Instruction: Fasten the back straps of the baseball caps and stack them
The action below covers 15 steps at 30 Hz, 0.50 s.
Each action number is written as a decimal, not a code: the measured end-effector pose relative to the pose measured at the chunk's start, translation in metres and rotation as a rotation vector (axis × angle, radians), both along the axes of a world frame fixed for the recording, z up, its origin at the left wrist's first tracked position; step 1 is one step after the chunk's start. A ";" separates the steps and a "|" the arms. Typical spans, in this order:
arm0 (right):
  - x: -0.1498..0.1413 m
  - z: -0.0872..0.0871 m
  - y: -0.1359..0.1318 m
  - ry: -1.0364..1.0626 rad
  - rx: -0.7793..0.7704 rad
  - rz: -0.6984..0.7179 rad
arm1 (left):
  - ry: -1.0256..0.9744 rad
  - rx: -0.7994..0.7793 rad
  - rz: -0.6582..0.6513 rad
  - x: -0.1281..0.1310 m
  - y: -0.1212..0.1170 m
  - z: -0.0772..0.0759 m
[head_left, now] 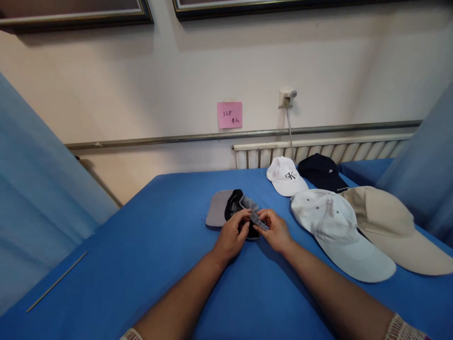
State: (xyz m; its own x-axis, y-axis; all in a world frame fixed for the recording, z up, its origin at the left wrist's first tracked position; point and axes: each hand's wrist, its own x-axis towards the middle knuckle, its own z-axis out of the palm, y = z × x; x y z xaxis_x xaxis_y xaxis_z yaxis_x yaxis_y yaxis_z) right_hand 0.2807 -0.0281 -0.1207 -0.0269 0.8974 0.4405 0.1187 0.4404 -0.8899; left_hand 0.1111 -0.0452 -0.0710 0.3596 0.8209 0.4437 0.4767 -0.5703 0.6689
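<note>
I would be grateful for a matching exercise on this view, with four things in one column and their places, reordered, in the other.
1. gray cap
2. thin stick
3. pink sticky note
4. white cap with black lettering

A. on the wall, above the metal rail
B. immediately left of the navy cap
C. between the left hand and right hand
D. far left on the blue cover

Pairs: 1-C, 2-D, 3-A, 4-B

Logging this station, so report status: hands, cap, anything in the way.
Both hands on strap of gray cap, left and right pinching it. Cap on blue table, brim leftward. Nothing between hands; other caps off to right.
</note>
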 end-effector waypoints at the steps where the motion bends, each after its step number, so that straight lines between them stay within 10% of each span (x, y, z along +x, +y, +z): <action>1: 0.001 0.002 -0.001 -0.015 0.021 0.017 | 0.014 -0.012 -0.039 0.000 -0.001 0.001; 15: 0.008 0.030 -0.015 -0.271 0.077 -0.070 | -0.166 -0.226 0.030 -0.004 0.009 -0.008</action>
